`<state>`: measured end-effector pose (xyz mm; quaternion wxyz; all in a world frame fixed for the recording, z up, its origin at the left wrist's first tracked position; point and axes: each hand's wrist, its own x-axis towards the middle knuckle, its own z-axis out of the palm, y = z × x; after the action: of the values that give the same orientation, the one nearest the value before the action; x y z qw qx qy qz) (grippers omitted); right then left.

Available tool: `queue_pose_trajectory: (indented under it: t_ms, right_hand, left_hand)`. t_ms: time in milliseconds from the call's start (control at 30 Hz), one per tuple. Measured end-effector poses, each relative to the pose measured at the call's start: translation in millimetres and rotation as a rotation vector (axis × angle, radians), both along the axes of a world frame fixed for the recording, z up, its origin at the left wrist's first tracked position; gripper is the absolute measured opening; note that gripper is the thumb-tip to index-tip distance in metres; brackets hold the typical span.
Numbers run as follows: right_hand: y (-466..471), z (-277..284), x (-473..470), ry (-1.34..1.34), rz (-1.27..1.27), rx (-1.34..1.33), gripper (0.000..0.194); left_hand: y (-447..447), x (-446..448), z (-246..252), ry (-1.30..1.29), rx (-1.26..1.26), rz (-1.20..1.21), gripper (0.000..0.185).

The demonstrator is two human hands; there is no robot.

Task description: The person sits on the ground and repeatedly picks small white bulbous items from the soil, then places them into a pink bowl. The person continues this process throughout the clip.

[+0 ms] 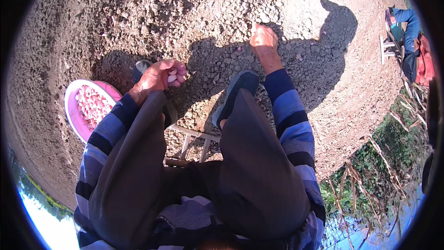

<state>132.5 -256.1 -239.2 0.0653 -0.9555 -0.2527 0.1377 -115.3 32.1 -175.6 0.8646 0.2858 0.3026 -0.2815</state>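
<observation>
Several pale cloves, apparently garlic (pixel 172 77), rest in the curled fingers of my left hand (pixel 160 75), above my left shoe. My right hand (pixel 264 40) is down at the crumbly soil (pixel 222 14), ahead of my right shoe (pixel 239 90); its fingers are bunched and their tips are hidden, so whether it holds a clove does not show. A pink plastic basin (pixel 71 106) full of pinkish-white cloves (pixel 92 106) stands on the ground by my left forearm. A few pinkish bits lie scattered on the soil.
Between my legs shows a wooden stool frame (pixel 187 146). Another person in a blue sleeve (pixel 409 19) is at the far right beside a pale wooden stool (pixel 388 49) and a red cloth or bag (pixel 424 60). Dry stalks (pixel 360 180) and green plants border the soil at lower right.
</observation>
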Motion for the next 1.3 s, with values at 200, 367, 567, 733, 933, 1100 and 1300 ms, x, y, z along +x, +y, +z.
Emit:
queue_pose_trajectory:
  t_ms: [200,367,567,733,933,1100,1300]
  right_hand:
    - [51.1,66.6,-52.6,0.289,0.070,0.549,0.018]
    - [104.3,101.5,-106.3,0.470,0.380,0.718,0.008]
    - [112.3,96.3,-134.5,0.043,0.560,0.628,0.014]
    - [102.1,87.3,-154.9,0.024,0.545,0.506,0.019]
    - [94.3,78.7,-165.2,0.080,0.493,0.565,0.020]
    - [92.2,79.7,-161.1,0.106,0.442,0.630,0.021]
    - [86.7,92.2,-154.0,0.278,0.196,0.820,0.015]
  left_hand:
    - [-2.9,20.6,0.2,-0.064,-0.171,0.153,0.066]
    - [-11.3,28.3,2.4,-0.066,-0.172,0.200,0.069]
    - [-15.1,23.6,3.7,-0.035,-0.154,0.220,0.063]
    - [-14.1,19.9,0.8,0.010,-0.076,0.167,0.063]
    - [-19.1,14.1,5.4,-0.065,-0.012,0.142,0.063]
    - [-22.5,18.3,7.6,-0.049,-0.055,0.153,0.058]
    - [-26.4,15.8,2.0,-0.008,-0.030,0.159,0.046]
